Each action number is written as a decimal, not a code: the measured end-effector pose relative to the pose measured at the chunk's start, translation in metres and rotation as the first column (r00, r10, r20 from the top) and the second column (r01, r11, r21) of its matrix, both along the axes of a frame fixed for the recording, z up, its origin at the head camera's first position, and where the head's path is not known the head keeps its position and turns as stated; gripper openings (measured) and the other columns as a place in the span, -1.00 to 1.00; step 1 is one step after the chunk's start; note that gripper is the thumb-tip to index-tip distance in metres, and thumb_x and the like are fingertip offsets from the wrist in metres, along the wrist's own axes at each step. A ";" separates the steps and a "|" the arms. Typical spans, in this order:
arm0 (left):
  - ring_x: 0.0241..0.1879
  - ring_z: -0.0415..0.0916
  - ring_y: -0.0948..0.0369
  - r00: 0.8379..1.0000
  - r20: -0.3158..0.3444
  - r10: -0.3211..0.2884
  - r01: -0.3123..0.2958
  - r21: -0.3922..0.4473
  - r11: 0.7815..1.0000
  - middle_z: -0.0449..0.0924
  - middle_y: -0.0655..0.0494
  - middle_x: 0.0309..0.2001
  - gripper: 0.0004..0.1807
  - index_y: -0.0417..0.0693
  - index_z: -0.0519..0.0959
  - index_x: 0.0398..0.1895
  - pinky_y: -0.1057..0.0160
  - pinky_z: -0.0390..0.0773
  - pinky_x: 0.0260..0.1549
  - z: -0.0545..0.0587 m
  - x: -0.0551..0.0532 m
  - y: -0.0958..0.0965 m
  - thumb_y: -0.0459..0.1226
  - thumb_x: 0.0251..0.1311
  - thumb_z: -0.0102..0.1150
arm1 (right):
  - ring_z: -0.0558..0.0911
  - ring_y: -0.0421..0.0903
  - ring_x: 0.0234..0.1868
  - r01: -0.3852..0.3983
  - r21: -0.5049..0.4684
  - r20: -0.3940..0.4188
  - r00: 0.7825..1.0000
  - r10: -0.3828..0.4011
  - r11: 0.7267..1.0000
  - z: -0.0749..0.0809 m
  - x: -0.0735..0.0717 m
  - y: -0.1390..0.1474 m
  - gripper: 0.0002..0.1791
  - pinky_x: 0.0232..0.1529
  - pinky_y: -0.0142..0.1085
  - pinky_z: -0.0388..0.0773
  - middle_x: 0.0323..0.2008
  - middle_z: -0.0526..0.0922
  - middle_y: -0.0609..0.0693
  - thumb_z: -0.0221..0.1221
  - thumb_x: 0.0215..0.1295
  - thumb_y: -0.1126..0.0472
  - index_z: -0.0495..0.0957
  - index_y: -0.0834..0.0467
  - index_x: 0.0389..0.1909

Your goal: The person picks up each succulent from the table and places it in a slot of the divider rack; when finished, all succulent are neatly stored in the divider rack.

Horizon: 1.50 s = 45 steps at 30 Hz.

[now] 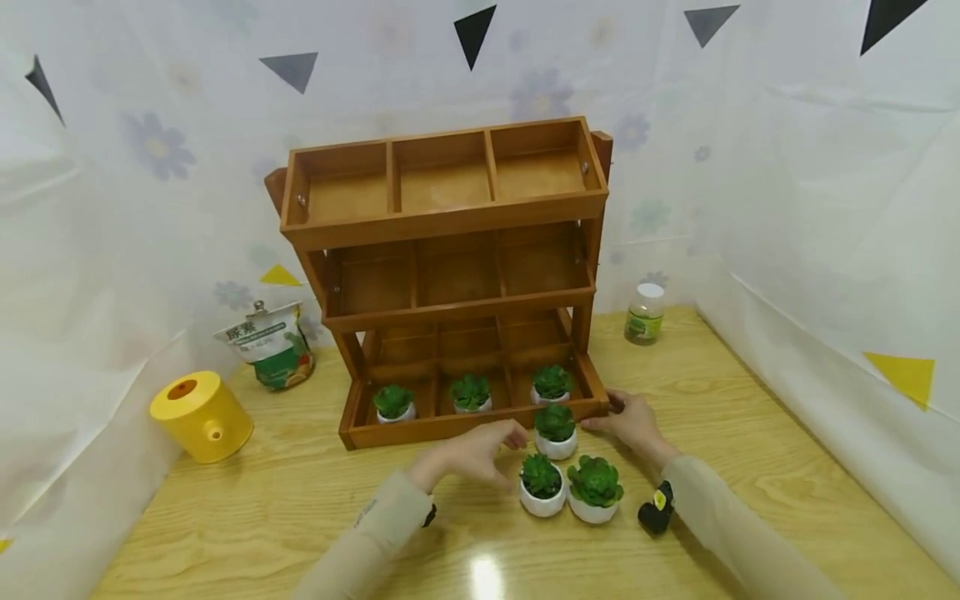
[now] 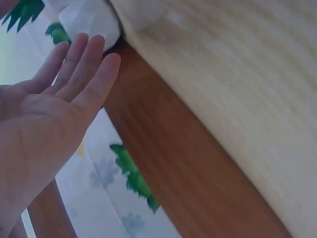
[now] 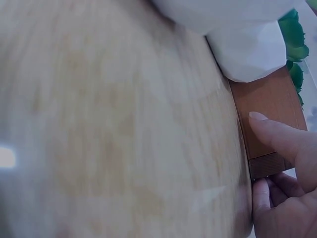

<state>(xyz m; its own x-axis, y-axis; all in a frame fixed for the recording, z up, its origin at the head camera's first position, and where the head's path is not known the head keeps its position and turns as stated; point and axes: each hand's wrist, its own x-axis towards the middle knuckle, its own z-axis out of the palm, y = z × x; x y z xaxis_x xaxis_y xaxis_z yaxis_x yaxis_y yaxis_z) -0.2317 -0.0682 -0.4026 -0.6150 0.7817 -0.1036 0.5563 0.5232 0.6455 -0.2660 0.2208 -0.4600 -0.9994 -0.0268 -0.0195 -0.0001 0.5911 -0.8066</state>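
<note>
My right hand (image 1: 630,427) grips the front right corner of a three-tier wooden plant shelf (image 1: 450,218). In the right wrist view its thumb (image 3: 275,133) lies on the front board, and the other fingers are round the board's end. My left hand (image 1: 480,454) hovers left of the loose potted succulents, fingers relaxed and holding nothing; the left wrist view shows its palm. One potted succulent (image 1: 556,444) stands close against the shelf's front. Nearer me are a spiky potted succulent (image 1: 542,498) and a broad-leaved potted succulent (image 1: 595,505), side by side.
In the bottom tier stand a left succulent (image 1: 393,402), a middle succulent (image 1: 471,392) and a right succulent (image 1: 552,382). A yellow watering can (image 1: 217,425) and a clipped bag (image 1: 277,350) are at left. A white-lidded jar (image 1: 645,315) stands back right. Cloth walls enclose the table.
</note>
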 end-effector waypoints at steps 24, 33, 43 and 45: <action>0.08 0.40 0.36 0.999 -0.043 0.008 -0.012 -0.075 0.997 0.49 0.23 0.07 -0.19 -0.04 0.38 0.18 0.39 0.42 0.09 -0.017 0.010 0.021 -0.07 -0.19 0.56 | 0.48 0.27 0.19 0.007 -0.020 -0.001 1.000 -0.007 1.000 -0.003 0.000 0.000 -0.16 0.17 0.04 0.44 0.20 0.46 0.36 0.42 0.04 0.06 0.33 0.37 0.29; -0.02 0.41 0.39 0.997 -0.070 0.017 -0.020 -0.048 0.999 0.50 0.23 0.05 -0.20 -0.03 0.41 0.16 0.42 0.44 0.00 -0.018 0.010 0.022 -0.07 -0.20 0.57 | 0.47 0.27 0.21 0.011 -0.028 0.008 1.000 -0.010 1.000 0.000 0.001 0.002 -0.21 0.18 0.05 0.43 0.21 0.45 0.35 0.38 0.11 0.08 0.33 0.37 0.29; -0.18 0.48 0.45 0.994 -0.109 0.008 -0.007 0.009 1.000 0.57 0.20 0.00 -0.21 -0.07 0.46 0.15 0.45 0.45 -0.08 -0.017 0.013 0.020 -0.06 -0.22 0.57 | 0.47 0.27 0.20 0.017 -0.032 0.005 1.000 -0.017 0.999 0.001 0.001 0.000 -0.22 0.17 0.04 0.44 0.20 0.45 0.36 0.38 0.11 0.10 0.33 0.38 0.29; -0.19 0.49 0.44 0.993 -0.118 0.015 -0.013 0.015 1.000 0.58 0.20 0.00 -0.21 -0.05 0.48 0.15 0.45 0.46 -0.09 -0.017 0.013 0.019 -0.06 -0.24 0.58 | 0.47 0.27 0.20 0.018 -0.029 0.005 1.000 -0.017 0.999 0.000 0.001 0.000 -0.21 0.18 0.04 0.43 0.21 0.45 0.36 0.38 0.11 0.09 0.33 0.38 0.29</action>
